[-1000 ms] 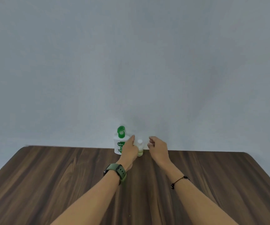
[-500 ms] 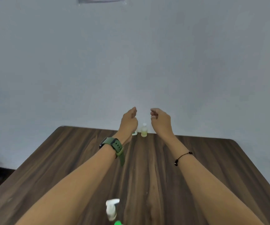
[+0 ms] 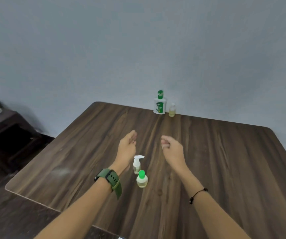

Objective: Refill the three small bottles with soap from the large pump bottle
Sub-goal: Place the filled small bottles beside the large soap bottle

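Head view: both hands hover empty over the wooden table [image 3: 225, 161]. Left hand [image 3: 127, 147] has its fingers loosely extended together; right hand [image 3: 172, 149] is loosely curled. Large pump bottle [image 3: 159, 104] and a small clear bottle [image 3: 172, 110] stand upper centre; small pump bottle [image 3: 136, 164] and green-capped bottle [image 3: 142, 179] stand lower centre.

large pump bottle [image 3: 159, 105] | label: brand word blurred, looks like "dettol" | nothing else readable

A dark wood-grain table [image 3: 225, 161] is filling most of the view, its rounded corners showing. A plain grey-blue wall [image 3: 138, 49] is rising behind it. Off left, a dark brown cabinet [image 3: 6, 135] is sitting on the floor.
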The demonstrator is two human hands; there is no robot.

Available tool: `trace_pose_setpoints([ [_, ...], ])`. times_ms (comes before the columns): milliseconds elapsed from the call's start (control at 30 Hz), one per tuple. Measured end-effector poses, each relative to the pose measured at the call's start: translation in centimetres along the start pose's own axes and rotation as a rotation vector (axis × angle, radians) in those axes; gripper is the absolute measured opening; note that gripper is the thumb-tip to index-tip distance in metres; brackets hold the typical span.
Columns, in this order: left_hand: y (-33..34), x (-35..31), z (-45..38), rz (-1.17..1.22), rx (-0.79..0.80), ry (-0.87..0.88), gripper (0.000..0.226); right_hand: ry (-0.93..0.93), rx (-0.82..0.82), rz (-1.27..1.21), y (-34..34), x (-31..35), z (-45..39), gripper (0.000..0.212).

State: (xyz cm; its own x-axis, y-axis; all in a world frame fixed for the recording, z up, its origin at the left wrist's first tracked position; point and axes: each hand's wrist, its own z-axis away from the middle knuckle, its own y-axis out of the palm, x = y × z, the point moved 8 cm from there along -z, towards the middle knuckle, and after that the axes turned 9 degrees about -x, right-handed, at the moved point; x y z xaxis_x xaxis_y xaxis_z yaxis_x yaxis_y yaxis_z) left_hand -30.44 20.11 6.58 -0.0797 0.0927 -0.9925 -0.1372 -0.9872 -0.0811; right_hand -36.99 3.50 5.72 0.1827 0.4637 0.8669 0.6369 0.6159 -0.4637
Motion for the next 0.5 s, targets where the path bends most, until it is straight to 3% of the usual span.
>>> trace_pose_setpoints([
  [233,-3.1,12.2,3.9,-0.108,-0.191,-0.252,0.057,0.177,0.147,0.084,5.0,-7.4,5.9,0.042],
  [500,-0.8,16.7,5.7,-0.24,-0.113,-0.351,0.056,0.242,0.252,0.152,8.5,-10.1,9.0,0.04],
])
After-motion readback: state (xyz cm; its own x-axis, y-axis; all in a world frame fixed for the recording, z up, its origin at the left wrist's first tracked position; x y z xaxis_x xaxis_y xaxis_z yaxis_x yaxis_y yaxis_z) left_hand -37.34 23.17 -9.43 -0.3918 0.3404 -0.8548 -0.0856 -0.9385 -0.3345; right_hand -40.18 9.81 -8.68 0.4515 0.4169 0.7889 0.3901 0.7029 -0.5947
